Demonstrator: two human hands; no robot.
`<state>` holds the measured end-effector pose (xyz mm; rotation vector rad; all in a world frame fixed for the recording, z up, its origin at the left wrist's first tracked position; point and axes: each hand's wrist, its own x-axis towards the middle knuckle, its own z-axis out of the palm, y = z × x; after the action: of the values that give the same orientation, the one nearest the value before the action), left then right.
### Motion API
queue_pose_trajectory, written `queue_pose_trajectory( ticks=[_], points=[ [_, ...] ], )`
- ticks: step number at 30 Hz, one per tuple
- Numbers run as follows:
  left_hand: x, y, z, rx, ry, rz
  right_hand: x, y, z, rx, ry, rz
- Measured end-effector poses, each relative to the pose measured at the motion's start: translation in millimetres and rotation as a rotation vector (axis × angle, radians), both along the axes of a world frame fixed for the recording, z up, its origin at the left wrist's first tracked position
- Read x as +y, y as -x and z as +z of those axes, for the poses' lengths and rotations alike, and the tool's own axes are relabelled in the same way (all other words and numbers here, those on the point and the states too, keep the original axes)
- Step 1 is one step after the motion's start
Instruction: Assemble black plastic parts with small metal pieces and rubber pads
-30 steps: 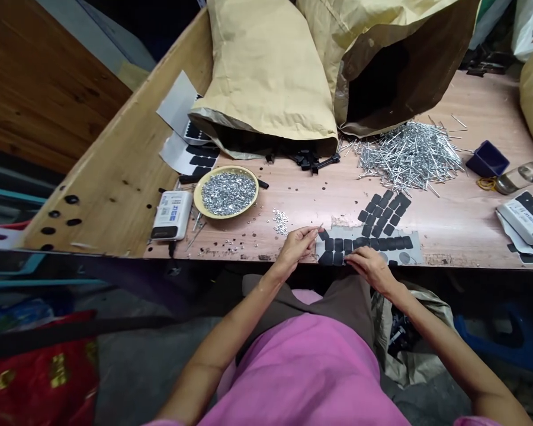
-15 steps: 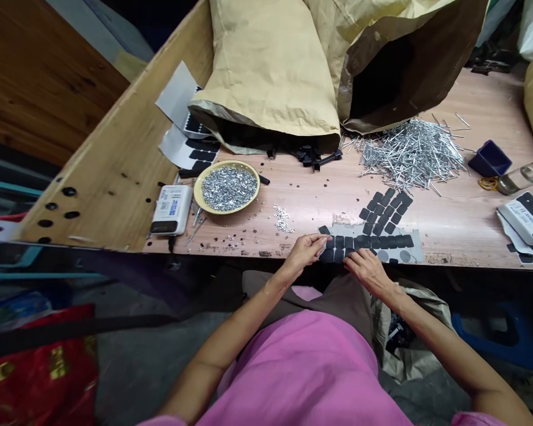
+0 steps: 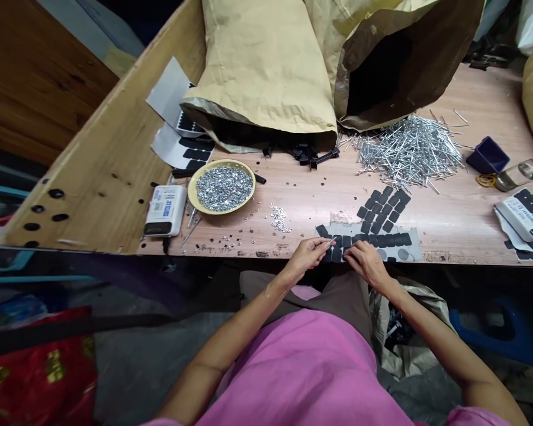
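Over the grey sheet (image 3: 411, 253) at the table's front edge, my left hand (image 3: 308, 257) is closed in a pinch. A thin, pale sliver shows at its fingertips, too small to name. Close by on the right, my right hand (image 3: 368, 263) has its thumb and fingers drawn together at the sheet's front edge; what they grip, if anything, is hidden. Rows of black rounded pads (image 3: 393, 239) lie on the sheet between and beyond my hands. More loose black pads (image 3: 384, 210) are laid out just behind it.
A yellow bowl (image 3: 192, 192) of small metal washers stands left, with a loose washer cluster (image 3: 279, 219) nearby. Metal pins (image 3: 411, 154) are heaped behind the pads. Large paper sacks (image 3: 266, 71) stand at the back. A dark blue cup (image 3: 487, 157) and bottle (image 3: 519, 174) are right.
The view has shifted slightly. My right hand's thumb and fingers have drawn together and lifted a little at the sheet's edge. My left hand keeps its pinch, and the sliver in it has turned slightly.
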<state>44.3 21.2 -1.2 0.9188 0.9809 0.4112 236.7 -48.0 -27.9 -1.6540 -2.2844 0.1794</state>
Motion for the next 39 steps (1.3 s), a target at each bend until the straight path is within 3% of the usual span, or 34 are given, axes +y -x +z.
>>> queue_pose_trajectory(
  ticks=[4, 16, 25, 32, 39],
  points=[
    [0, 1, -1.9, 0.022, 0.011, 0.014, -4, -8, 1.6, 0.006, -0.003, 0.109],
    [-7, 2, -7.2, -0.009, 0.032, -0.005, -13, 3, -3.4, -0.144, -0.123, 0.195],
    [-8, 3, -9.2, -0.03, 0.082, -0.004, -21, 3, -16.8, -0.158, -0.213, 0.169],
    [-39, 6, -13.0, -0.125, 0.187, -0.05, -20, -9, -24.7, -0.141, -0.262, 0.232],
    [-57, -9, -26.7, -0.213, 0.365, 0.147, -14, 0, -24.8, -0.199, -0.488, 0.216]
  ],
)
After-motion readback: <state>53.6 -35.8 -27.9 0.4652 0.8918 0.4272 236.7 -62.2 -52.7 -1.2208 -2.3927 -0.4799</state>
